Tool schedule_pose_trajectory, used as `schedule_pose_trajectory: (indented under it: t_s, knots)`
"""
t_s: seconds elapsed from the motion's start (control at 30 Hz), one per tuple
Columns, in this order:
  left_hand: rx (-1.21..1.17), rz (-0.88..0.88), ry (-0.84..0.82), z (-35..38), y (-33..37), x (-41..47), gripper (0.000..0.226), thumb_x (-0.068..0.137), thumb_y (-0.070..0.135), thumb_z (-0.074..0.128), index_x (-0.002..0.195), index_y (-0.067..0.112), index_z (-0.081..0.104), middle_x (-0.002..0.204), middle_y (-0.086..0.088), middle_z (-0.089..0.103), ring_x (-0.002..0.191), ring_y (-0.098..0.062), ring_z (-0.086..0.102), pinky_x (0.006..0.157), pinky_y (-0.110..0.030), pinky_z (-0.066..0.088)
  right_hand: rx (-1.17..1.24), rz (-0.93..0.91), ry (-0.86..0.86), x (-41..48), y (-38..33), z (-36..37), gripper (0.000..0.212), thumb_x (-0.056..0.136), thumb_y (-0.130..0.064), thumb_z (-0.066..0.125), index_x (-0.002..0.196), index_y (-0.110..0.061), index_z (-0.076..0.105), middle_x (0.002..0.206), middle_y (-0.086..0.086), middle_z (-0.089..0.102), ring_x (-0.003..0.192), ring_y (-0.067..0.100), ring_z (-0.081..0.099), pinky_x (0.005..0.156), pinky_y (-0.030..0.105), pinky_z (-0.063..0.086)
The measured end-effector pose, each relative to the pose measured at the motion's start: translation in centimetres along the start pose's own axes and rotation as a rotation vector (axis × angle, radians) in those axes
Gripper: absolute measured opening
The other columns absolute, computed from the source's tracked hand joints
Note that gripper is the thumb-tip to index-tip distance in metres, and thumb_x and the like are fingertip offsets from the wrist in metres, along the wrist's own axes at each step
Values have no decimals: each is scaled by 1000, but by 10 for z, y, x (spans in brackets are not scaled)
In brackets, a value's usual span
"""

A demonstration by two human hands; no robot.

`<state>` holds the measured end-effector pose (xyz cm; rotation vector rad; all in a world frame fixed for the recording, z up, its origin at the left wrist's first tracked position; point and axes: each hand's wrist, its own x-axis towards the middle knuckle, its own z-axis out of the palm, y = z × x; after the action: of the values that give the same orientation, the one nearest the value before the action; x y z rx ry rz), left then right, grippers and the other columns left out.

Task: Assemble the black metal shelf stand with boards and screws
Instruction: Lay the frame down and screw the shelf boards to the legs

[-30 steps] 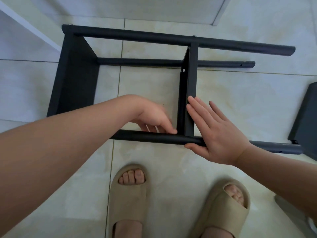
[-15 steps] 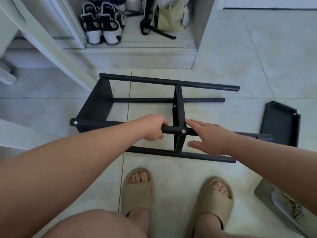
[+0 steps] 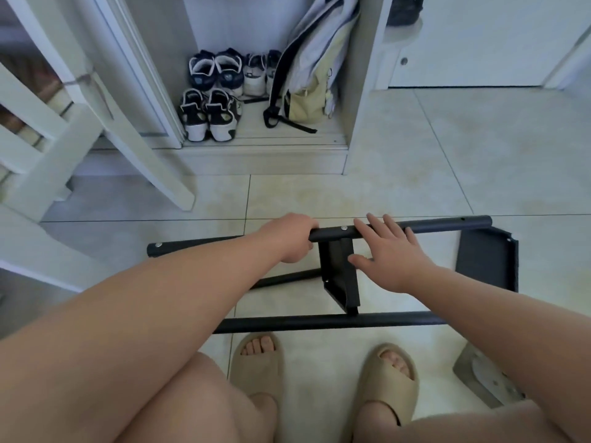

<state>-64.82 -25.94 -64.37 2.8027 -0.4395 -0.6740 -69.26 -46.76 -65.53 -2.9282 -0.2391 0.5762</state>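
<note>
Steadying the half-built shelf stand (image 3: 339,322), which lies on its side on the tiled floor (image 3: 415,193), dead centre, just at 12 o'clock of the slippers (image 3: 256,362).

- Left hand (image 3: 295,239): clenched round the top tube (image 3: 447,224), at 9 o'clock of the joint. My read: it carries the weight and stops the frame rolling back.
- Right hand (image 3: 391,254): released, fingers straight and spread over the same tube at 3 o'clock of the joint, thumb against the middle board (image 3: 335,270). Looks like a brace to keep board and tube square, not a grasp.
- Screw head (image 3: 344,228) faces up on the tube between the two hands, so this joint looks fastened.
- Loose board (image 3: 486,260) rests at 3 o'clock of the stand, near the open tube ends. Likely the next part; those ends show bare holes.
- Shoes (image 3: 208,113) and a bag (image 3: 310,75) sit in the cabinet at 12 o'clock, well apart from the work.

Versus a second ago: the stand then lay flat and both hands were low at the near tube, right palm flat on the board. Now it is rolled up, the screwed tube on top. The half-second frame shows the same hold, but the view has since tilted up and the left forearm hides the end board.
</note>
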Motion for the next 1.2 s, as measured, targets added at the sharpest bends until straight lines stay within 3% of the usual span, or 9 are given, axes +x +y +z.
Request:
schedule_pose_trajectory:
  t_s: [0.2,0.37,0.73,0.87,0.97,1.03,1.1,1.13,1.2]
  knots:
    - [40,-31,222,3,-22,36,28,103,22,45,127,34,52,117,-1,55,110,-30,53,88,-44,39,45,-39,122,42,3,4,70,101,-60,23,161,-33,-1,169,-6,-10,154,20,-16,125,48,-8]
    - [30,-162,375,1,-41,85,48,102,13,43,136,46,43,128,0,52,120,-30,44,105,-58,26,56,-77,148,105,5,-8,76,94,-66,11,161,-32,1,169,-6,-10,154,18,-17,125,46,-8]
    - [-86,-190,461,3,-55,124,40,104,21,42,136,45,46,132,1,53,128,-28,41,116,-63,10,69,-97,102,153,14,-22,70,100,-65,17,162,-33,5,169,-8,-8,155,17,-15,125,44,-7]
    - [-111,-171,489,2,-44,104,38,102,32,47,140,34,48,142,-2,46,134,-27,37,116,-53,23,106,-102,62,117,9,-20,69,101,-62,20,162,-31,7,170,-6,-4,156,18,-10,125,43,-5]
    - [-158,-137,550,2,-26,85,32,99,39,51,126,24,56,133,-3,50,124,-26,43,100,-41,37,115,-119,66,84,9,-14,66,104,-58,27,161,-29,14,170,-5,7,156,16,0,125,42,-4]
    - [-257,-194,468,0,-13,77,28,97,45,52,108,20,61,114,-1,54,110,-25,50,90,-38,42,121,-107,59,67,13,-9,62,104,-54,33,160,-28,22,167,-5,19,154,17,13,125,43,0]
    - [-482,-283,255,0,-1,73,36,95,49,54,80,17,56,83,1,54,85,-24,55,70,-33,43,95,-83,21,55,18,-6,58,104,-51,37,157,-28,30,162,-5,34,149,19,30,125,44,9]
    - [-613,-333,139,1,4,73,38,95,51,55,79,16,54,79,0,57,79,-24,59,66,-31,43,63,-75,2,50,20,-4,55,105,-49,38,155,-29,33,157,-4,42,144,21,38,123,44,16]
    - [-818,-393,-31,4,12,73,37,95,48,55,100,12,62,94,-2,70,84,-22,69,66,-29,46,-12,-78,-16,45,25,-1,46,105,-43,40,149,-29,43,145,-2,55,130,24,50,113,41,28]
